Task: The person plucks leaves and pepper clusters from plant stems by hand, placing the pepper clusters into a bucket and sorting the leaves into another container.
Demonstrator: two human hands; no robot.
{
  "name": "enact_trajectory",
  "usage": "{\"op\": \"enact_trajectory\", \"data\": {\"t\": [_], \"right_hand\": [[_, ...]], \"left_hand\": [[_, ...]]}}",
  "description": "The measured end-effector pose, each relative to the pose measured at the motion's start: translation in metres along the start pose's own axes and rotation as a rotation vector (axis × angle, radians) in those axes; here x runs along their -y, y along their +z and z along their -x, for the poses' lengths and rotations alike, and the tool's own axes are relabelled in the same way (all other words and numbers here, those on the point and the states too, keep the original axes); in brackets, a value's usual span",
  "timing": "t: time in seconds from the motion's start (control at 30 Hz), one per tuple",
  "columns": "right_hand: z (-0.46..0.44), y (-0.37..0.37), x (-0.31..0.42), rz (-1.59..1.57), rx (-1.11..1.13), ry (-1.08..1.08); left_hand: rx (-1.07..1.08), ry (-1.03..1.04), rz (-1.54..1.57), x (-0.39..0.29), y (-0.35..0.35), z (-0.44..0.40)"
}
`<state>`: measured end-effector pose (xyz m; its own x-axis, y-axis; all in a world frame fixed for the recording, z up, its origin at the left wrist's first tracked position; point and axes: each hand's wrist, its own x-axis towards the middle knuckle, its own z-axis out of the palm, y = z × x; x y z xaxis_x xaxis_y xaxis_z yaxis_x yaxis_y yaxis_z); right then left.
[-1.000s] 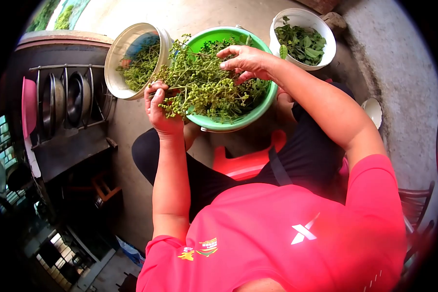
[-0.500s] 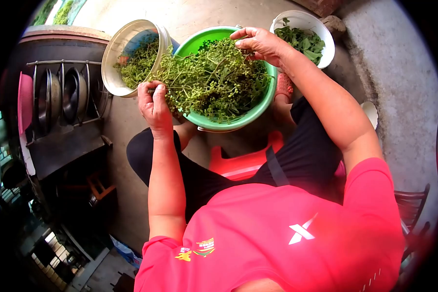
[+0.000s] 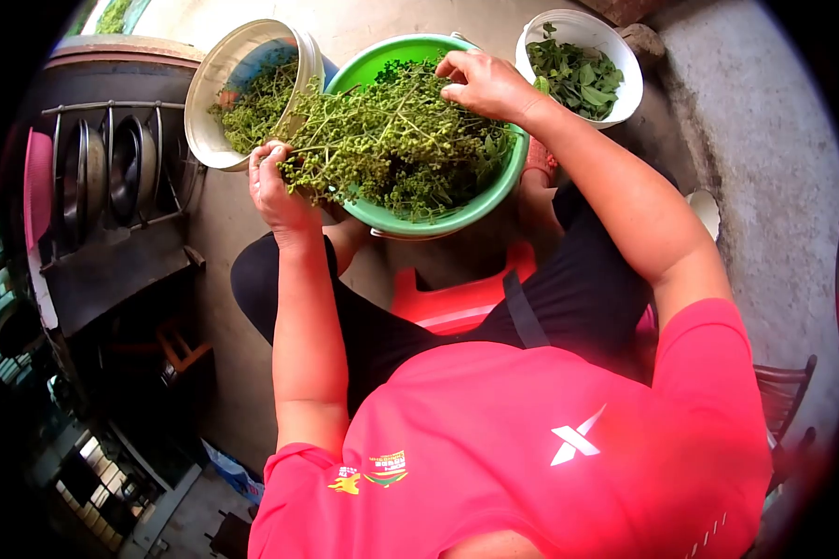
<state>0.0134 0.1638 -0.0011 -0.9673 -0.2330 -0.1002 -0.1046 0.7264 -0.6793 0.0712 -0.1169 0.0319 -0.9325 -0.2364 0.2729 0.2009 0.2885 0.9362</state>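
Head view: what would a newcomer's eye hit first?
Probably the bright pinkish-red shirt, filling the lower middle. Next, the green bucket at top centre, heaped with knobbly green bunches. It sits between two pale buckets: the left one holds more greenery, the right one leaves.

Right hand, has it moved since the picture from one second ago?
Yes: judged against the white bucket of leaves, the right hand has moved forward, closer to that bucket.
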Motion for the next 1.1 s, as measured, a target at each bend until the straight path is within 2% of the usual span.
{"op": "enact_trajectory", "data": {"t": [0.07,0.1,0.13,0.2,0.27,0.33,0.4,0.43,0.53,0.57,0.6,0.67,0.73,0.77,0.83,0.87,0.93,1.0,1.07,1.1], "right_hand": [[0.003,-0.002,0.009,-0.023,-0.143,-0.146],[0.006,-0.007,0.018,-0.093,-0.130,-0.198],[0.009,-0.010,0.026,-0.163,-0.118,-0.254],[0.013,-0.003,0.031,-0.159,-0.177,-0.316],[0.014,-0.001,0.034,-0.174,-0.134,-0.254],[0.009,0.005,0.026,-0.238,-0.085,-0.205],[0.005,0.005,0.020,-0.288,-0.049,-0.101],[0.004,0.002,0.020,-0.316,0.003,-0.040],[0.002,0.007,0.013,-0.175,0.084,-0.062],[0.003,0.008,0.015,-0.113,0.113,-0.064],[0.005,0.010,0.014,-0.130,0.105,-0.096],[0.006,0.006,0.019,-0.150,0.131,-0.081],[0.006,0.003,0.020,-0.157,0.133,-0.087],[0.005,0.001,0.020,-0.151,0.136,-0.082],[0.003,0.001,0.018,-0.156,0.132,-0.081],[0.003,0.001,0.017,-0.149,0.129,-0.083],[0.002,0.000,0.018,-0.151,0.132,-0.081],[0.001,-0.001,0.019,-0.148,0.139,-0.088],[0.001,-0.003,0.022,-0.157,0.157,-0.085],[0.001,-0.003,0.022,-0.159,0.149,-0.107]], "left_hand": [[0.027,0.455,-0.448,0.015,-0.005,0.000],[0.025,0.456,-0.449,0.011,-0.003,0.001],[-0.042,0.043,-0.040,0.003,0.002,0.003],[-0.095,-0.475,0.586,-0.004,0.002,-0.001],[-0.090,-0.365,0.572,0.013,0.001,0.001],[-0.039,-0.484,0.831,0.024,-0.007,-0.002],[-0.075,-0.363,0.823,0.034,-0.005,-0.003],[0.084,-0.430,0.930,0.023,-0.013,0.000],[0.056,-0.412,1.046,0.024,-0.013,0.004],[0.044,-0.500,1.285,0.050,-0.025,-0.004],[0.148,-0.393,1.195,0.037,-0.022,-0.002],[0.215,-0.487,1.203,0.016,-0.023,-0.015],[0.270,-0.555,1.519,0.011,-0.031,-0.020],[0.279,-0.546,1.508,0.019,-0.039,-0.026],[0.126,-0.480,1.217,0.024,-0.049,-0.038],[0.025,-0.509,1.308,0.025,-0.055,-0.041],[0.162,-0.539,1.319,0.031,-0.073,-0.062],[-0.189,-0.458,1.148,0.045,-0.086,-0.092],[-0.239,-0.483,1.341,0.004,-0.064,-0.092],[-0.303,-0.465,1.147,-0.014,-0.056,-0.098]]}}
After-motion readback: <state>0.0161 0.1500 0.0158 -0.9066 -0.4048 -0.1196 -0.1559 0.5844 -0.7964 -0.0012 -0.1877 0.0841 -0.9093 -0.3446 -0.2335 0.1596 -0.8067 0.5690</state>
